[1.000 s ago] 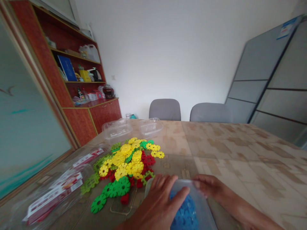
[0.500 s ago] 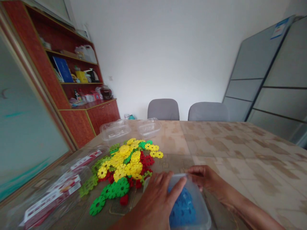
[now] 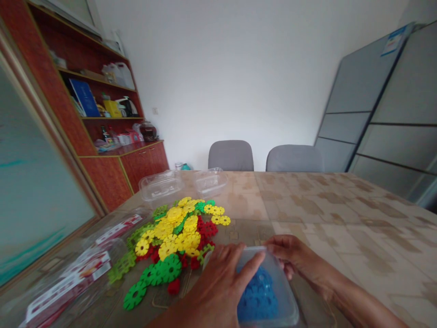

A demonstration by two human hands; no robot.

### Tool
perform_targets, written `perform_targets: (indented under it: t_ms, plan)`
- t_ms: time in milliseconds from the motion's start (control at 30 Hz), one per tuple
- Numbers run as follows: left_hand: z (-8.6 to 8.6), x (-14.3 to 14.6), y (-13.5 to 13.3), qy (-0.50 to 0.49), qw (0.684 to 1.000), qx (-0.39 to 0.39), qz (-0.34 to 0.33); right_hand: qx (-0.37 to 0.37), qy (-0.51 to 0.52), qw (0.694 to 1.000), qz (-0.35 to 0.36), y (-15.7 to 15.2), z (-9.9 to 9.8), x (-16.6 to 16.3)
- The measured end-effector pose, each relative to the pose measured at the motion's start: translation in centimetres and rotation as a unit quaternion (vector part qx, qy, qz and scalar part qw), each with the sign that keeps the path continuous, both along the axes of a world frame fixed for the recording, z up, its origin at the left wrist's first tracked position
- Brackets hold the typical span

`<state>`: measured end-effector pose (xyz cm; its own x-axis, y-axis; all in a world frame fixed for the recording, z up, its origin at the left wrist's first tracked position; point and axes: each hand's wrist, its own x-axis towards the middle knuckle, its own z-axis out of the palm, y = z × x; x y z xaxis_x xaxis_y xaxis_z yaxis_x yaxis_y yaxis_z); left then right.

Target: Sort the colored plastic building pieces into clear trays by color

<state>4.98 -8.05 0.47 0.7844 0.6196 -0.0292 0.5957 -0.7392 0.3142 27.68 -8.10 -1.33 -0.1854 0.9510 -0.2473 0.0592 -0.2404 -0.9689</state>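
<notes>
The right hand [image 3: 293, 257] is drawing nearer the left hand [image 3: 221, 282] — both clamping the clear plastic box of blue discs [image 3: 278, 298].

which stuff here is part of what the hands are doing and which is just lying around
In hand:
- left hand, flat on the lid
- right hand, gripping the far edge
- clear box
- blue pieces inside it

Lying about:
- pile of yellow, red and green pieces
- two clear boxes further back
- labelled packs at left
- grey chairs
- cabinet
</notes>
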Motion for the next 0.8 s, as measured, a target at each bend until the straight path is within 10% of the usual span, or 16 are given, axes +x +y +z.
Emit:
perform_targets:
  t_ms: [467, 800]
  plan:
    - [-0.2, -1.3, -0.1, -0.040, 0.999, 0.011, -0.035, 0.017, 0.097, 0.995, 0.022, -0.8, 0.3, -0.1]
    - [0.8, -3.3, 0.7, -0.091, 0.992, -0.066, -0.063, 0.361, -0.185, 0.905, 0.125, -0.6, 1.3, 1.3]
